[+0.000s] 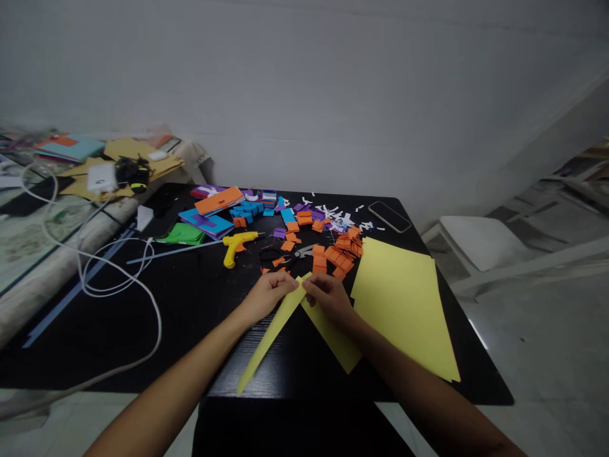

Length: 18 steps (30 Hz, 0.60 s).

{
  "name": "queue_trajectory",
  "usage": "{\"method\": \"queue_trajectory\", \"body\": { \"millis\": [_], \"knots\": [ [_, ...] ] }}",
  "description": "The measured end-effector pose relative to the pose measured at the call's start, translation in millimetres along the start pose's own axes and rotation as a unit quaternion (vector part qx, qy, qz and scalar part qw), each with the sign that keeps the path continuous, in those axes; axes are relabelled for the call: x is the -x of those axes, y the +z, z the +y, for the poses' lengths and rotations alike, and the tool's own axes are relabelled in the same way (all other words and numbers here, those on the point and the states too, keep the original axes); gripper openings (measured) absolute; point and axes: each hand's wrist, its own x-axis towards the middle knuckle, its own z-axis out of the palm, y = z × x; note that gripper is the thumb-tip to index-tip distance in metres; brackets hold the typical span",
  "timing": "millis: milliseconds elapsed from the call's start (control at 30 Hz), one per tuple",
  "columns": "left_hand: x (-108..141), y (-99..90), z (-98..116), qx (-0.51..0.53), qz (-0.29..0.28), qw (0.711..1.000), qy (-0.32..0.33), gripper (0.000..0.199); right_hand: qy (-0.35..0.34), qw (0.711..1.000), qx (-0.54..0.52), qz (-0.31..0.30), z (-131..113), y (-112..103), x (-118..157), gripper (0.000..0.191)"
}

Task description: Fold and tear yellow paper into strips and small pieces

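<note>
Close together above the black table, both hands pinch yellow paper at its far end. My left hand (270, 293) is closed on a narrow yellow paper strip (269, 339) that slants down toward the table's front edge. Thumb and fingers of my right hand (330, 297) grip a wider piece of yellow paper (340, 343), partly hidden under that hand and forearm. Whether the two pieces are joined between the fingertips, I cannot tell. Just beyond the hands lie scissors (304, 251) and many small folded orange paper pieces (340, 259).
A stack of yellow sheets (399, 304) lies at right, below a phone (390, 216). A yellow glue gun (233, 246) rests left of the scissors. Coloured paper stacks (207, 222) and white scraps (333, 212) cover the back. A white cable (152, 304) loops across the left side.
</note>
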Motion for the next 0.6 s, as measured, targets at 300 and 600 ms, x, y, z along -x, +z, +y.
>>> {"method": "queue_trajectory", "body": {
  "millis": [300,600],
  "knots": [
    [0.2,-5.0,1.4,-0.012,-0.005,1.000,-0.028,0.039,-0.015,0.995,-0.025,0.100,0.6,-12.5,-10.9,0.032],
    [-2.2,-47.6,25.3,0.033,0.048,0.998,0.000,0.035,-0.045,0.969,-0.108,0.219,-8.1,-34.0,-18.5,0.028]
  ]
}}
